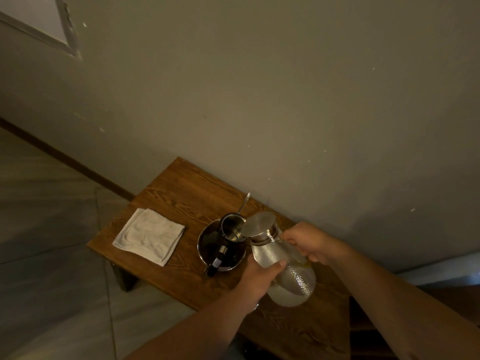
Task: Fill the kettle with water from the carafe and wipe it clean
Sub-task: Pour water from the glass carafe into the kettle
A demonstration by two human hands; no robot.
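A textured glass carafe (288, 271) with a steel lid (258, 224) is tilted to the left, its mouth over the open top of a dark metal kettle (220, 245). The kettle stands on the wooden table (179, 193) with its lid swung up and its black handle toward me. My right hand (311, 242) grips the carafe's handle. My left hand (259, 276) holds the carafe's body from below and the left. Water lies in the carafe's lower part. A folded white cloth (149, 236) rests flat on the table, left of the kettle.
The table stands against a plain grey wall (285, 100). Tiled floor (52, 229) lies to the left, beyond the table's edge. A darker wooden surface (363, 323) shows at the lower right.
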